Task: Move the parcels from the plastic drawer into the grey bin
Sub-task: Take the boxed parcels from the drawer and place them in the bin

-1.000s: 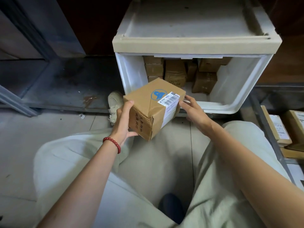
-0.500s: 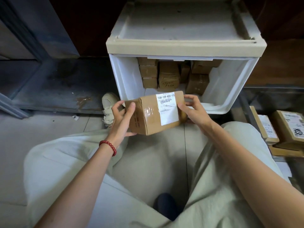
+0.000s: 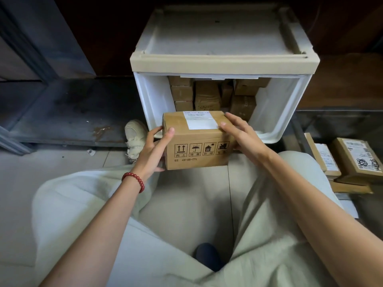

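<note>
the left grip (image 3: 154,151) curls round the left end of a brown parcel (image 3: 196,150), the right grip (image 3: 245,137) clasps its right end, fingers (image 3: 232,119) over the top label (image 3: 200,123). the parcel sits between both grips, just nearer than the open plastic drawer (image 3: 153,100), where more parcels (image 3: 207,96) stand beyond them. labelled boxes (image 3: 352,160) lie right of the right grip.

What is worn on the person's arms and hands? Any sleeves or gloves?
No sleeves or gloves show in the head view. The left hand has a bracelet of dark red round beads at its wrist. The right hand shows no ring, watch or band.
</note>
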Motion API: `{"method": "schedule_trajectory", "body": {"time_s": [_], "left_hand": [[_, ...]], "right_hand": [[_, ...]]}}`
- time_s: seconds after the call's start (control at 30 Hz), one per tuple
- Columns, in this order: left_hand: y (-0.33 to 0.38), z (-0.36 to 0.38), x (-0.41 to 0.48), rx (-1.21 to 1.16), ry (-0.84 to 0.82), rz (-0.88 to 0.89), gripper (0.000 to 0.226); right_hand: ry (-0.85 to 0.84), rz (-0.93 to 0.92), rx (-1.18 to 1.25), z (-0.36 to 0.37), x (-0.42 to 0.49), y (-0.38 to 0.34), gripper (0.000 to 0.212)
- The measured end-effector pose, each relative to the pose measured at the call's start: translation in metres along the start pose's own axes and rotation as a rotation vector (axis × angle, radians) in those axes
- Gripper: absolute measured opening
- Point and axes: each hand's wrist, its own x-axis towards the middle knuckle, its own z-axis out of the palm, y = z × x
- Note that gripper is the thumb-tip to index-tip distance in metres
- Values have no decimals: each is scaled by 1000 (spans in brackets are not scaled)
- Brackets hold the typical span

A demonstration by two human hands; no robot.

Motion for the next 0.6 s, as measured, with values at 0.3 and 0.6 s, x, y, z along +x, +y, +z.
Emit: {"method": "schedule_trajectory", "body": {"time_s": [0.3,0.6], "left_hand": [[39,33,-21,22,-26,200,81],[97,90,-33,108,-111,411,100]], "right_hand": [[74,-71,37,-34,-38,-43,71],[265,-174,63,-103,-86,-80,59]]}}
